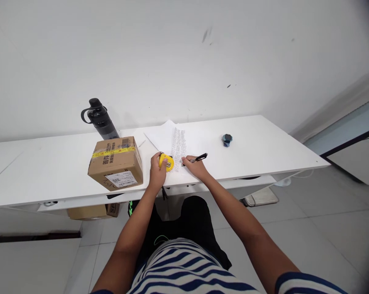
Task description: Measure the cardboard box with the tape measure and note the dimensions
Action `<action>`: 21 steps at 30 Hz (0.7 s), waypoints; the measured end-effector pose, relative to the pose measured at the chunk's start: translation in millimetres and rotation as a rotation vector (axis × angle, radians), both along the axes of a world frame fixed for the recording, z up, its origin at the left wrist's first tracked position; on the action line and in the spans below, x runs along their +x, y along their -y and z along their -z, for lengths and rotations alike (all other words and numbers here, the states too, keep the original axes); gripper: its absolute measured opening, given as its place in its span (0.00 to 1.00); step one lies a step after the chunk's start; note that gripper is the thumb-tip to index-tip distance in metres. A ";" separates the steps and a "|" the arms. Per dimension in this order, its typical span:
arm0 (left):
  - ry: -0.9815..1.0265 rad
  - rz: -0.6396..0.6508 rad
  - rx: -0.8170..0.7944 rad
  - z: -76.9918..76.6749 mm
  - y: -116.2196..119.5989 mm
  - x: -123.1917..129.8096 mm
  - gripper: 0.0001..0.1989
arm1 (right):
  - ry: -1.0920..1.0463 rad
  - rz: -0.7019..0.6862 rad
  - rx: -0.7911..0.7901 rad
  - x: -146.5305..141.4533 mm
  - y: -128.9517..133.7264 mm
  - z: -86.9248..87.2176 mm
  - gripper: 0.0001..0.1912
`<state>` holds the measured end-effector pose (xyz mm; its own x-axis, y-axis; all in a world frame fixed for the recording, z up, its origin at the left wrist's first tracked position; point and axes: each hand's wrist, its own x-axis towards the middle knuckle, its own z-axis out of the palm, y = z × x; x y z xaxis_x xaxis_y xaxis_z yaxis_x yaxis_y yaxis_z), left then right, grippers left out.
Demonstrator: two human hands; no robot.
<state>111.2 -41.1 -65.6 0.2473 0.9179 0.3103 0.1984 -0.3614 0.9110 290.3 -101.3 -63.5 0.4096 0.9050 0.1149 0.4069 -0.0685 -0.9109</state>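
Note:
My left hand (157, 171) is closed around a yellow tape measure (170, 159), its thumb on the case, near the front edge of the white table. Just right of it, my right hand (195, 166) grips a black pen (202, 157), with the pen's top end pointing up to the right. The fingers of that hand rest at the lower part of a paper (178, 141) covered in small dark writing. The pen's tip is too small to make out. A blank white sheet (163, 136) lies behind and to the left of the written part.
A taped cardboard box (115, 163) stands left of my hands, with a dark water bottle (101, 120) behind it. A wristwatch (226, 140) lies on the white table (264, 151) at the right. The wall runs along the table's back. Another box (89, 212) is below.

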 end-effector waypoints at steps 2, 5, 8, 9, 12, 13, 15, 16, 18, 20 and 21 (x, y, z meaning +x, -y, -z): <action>-0.014 0.001 0.043 -1.1 0.2 -0.5 0.21 | -0.005 0.012 0.007 -0.3 0.7 -0.4 0.19; -0.038 0.012 0.067 -2.9 0.8 -1.3 0.22 | -0.008 0.001 0.004 -0.6 1.9 -1.1 0.19; -0.070 0.022 0.053 -4.8 1.2 -1.8 0.23 | -0.020 0.022 0.016 -0.4 2.7 -1.1 0.19; -0.081 0.019 0.045 -5.4 1.3 -1.9 0.23 | -0.022 0.041 0.023 -0.1 2.8 -0.7 0.19; -0.105 0.009 0.029 -7.2 1.6 -1.7 0.24 | -0.005 0.078 0.029 0.9 1.9 1.5 0.18; -0.111 0.013 0.026 -7.8 1.7 -1.6 0.24 | 0.002 0.078 0.025 1.2 1.4 2.3 0.18; -0.122 0.023 0.023 -8.7 1.5 -1.4 0.24 | 0.010 0.065 0.018 1.8 0.4 3.9 0.19; -0.128 0.029 0.022 -9.0 1.3 -1.3 0.24 | 0.009 0.054 0.015 2.0 -0.1 4.5 0.19; -0.137 0.030 0.022 -9.3 1.0 -1.0 0.24 | 0.006 0.032 0.007 2.5 -0.7 4.9 0.19; -0.138 0.021 0.024 -9.2 1.1 -0.6 0.25 | 0.002 0.028 0.010 3.0 -0.8 4.7 0.19; -0.135 0.014 0.025 -9.0 1.3 -0.3 0.25 | -0.001 0.034 0.015 3.2 -0.7 4.4 0.19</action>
